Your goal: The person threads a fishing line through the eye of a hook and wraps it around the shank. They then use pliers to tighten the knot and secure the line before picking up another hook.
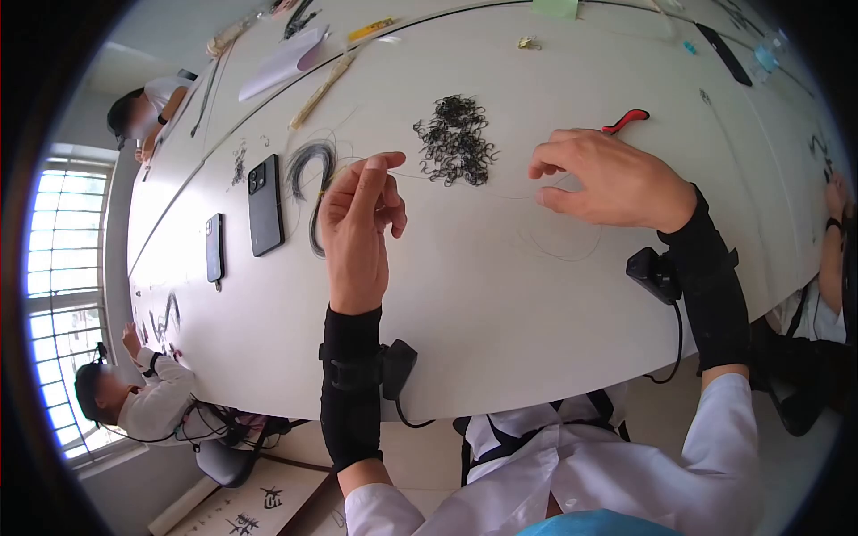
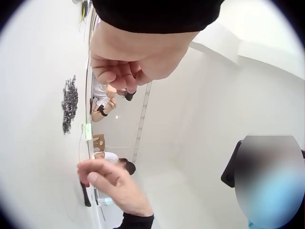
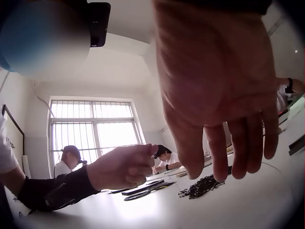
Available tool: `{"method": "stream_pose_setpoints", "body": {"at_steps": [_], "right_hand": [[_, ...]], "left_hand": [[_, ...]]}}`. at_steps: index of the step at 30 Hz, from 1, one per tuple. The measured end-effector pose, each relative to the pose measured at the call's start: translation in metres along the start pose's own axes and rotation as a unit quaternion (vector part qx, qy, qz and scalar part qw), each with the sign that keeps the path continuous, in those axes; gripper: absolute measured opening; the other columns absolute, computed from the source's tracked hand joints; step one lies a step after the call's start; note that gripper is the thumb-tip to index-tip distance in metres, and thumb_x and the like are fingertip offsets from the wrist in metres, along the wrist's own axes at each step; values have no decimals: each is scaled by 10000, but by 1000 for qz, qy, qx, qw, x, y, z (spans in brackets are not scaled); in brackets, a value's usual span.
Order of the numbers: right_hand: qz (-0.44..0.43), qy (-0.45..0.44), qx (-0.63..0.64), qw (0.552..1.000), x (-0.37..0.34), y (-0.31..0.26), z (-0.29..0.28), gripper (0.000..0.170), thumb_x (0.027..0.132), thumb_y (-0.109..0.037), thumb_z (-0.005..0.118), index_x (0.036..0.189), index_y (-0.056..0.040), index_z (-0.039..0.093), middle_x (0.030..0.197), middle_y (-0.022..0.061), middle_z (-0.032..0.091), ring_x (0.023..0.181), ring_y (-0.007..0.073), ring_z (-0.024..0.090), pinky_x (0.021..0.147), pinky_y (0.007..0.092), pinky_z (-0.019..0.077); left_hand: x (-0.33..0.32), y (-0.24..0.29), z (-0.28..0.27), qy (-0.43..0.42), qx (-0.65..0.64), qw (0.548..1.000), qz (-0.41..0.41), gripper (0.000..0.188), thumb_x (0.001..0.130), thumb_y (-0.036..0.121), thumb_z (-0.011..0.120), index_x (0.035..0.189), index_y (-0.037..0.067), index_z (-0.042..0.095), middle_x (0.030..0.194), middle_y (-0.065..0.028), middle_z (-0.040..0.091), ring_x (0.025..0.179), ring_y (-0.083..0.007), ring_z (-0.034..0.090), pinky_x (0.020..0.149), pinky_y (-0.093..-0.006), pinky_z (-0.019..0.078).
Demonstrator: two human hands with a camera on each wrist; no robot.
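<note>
My left hand (image 1: 359, 201) pinches a thin wire-like strand (image 1: 420, 176) between thumb and index finger. From there the strand runs right past the pile of small black curled pieces (image 1: 456, 143) and loops toward the table below my right hand. My right hand (image 1: 608, 174) is spread with bent, relaxed fingers, thumb apart from the index finger. In the right wrist view its fingers (image 3: 238, 148) hang down loosely with nothing gripped. Beside my left hand lies a bundle of dark strands (image 1: 313, 170), bent into a hook. Red-handled pliers (image 1: 630, 120) lie just beyond my right hand.
Two phones, a large one (image 1: 264, 205) and a smaller one (image 1: 214, 247), lie left on the white table (image 1: 500, 322). Farther back are a bamboo-coloured stick (image 1: 322, 92), purple paper (image 1: 284, 62) and a water bottle (image 1: 767, 55). Other people sit around the table.
</note>
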State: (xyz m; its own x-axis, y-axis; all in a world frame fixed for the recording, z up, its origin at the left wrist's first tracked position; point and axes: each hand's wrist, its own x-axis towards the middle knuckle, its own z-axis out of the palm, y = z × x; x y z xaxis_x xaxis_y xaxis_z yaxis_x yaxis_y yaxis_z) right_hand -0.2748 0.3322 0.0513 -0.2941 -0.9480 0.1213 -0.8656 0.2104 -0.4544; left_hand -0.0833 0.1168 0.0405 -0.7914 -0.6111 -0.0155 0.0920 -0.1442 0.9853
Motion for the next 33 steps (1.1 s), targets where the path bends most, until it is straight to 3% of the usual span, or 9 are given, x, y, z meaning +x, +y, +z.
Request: {"method": "stream_pose_setpoints", "body": {"at_steps": [3,5,9,13,17,20,24,26,33], "right_hand": [[46,-4,172,984,21,-18,0,326,965,-304,682,1040,13,681,987,122,683,931,222,668,867,325,515],[15,12,285,958,30,-30,15,381,973,-361,666,986,18,705,848,146,706,793,248,676,755,347,540],[19,86,342,935,35,-35,26,330,986,-289,668,993,40,697,803,110,691,730,165,646,683,306,541],[70,61,427,900,35,-31,22,257,1000,-222,642,985,30,692,801,48,682,750,106,630,643,260,547],[78,59,539,837,32,-29,20,244,1005,-216,621,996,20,683,818,6,647,755,80,611,721,250,564],[114,94,565,811,28,-31,15,231,1000,-215,612,998,5,685,750,-23,582,686,56,539,667,230,515],[171,82,510,839,27,-25,11,246,1019,-270,566,1008,-50,674,703,-91,411,606,21,305,551,210,275],[159,102,482,855,28,-25,15,246,998,-244,592,979,-18,688,693,-76,457,615,27,364,556,223,315],[177,87,461,865,30,-26,18,260,994,-243,615,978,2,701,697,-64,499,629,26,397,567,226,336]], "left_hand": [[-17,-11,31,-77,129,987,-57,278,1039,246,611,1016,-14,707,675,43,512,607,-41,452,526,-229,344],[-24,-28,50,-110,214,971,4,262,1024,215,633,973,-27,720,679,31,554,619,-42,438,532,-236,341],[-30,-22,64,-134,245,960,-3,215,1007,159,631,984,-30,730,674,20,570,610,-47,428,536,-241,346],[-25,-28,64,-130,247,960,0,206,1002,144,622,1011,-29,733,674,21,568,603,-48,419,538,-244,348],[-23,-31,66,-126,265,956,9,179,989,130,638,1018,-19,732,710,6,607,607,-53,444,553,-235,368],[-14,-29,58,-67,328,927,170,136,959,95,663,1026,0,733,740,-14,619,622,-75,486,574,-237,408],[20,-37,13,27,503,821,270,169,851,38,712,1019,37,729,941,-107,651,846,-263,641,733,-370,514],[27,-39,1,-3,529,805,269,177,844,31,711,1021,39,726,994,-113,652,917,-290,647,784,-388,513],[36,-43,-3,-39,489,844,216,114,861,12,700,974,28,691,867,-91,642,812,-249,597,752,-368,497]]}}
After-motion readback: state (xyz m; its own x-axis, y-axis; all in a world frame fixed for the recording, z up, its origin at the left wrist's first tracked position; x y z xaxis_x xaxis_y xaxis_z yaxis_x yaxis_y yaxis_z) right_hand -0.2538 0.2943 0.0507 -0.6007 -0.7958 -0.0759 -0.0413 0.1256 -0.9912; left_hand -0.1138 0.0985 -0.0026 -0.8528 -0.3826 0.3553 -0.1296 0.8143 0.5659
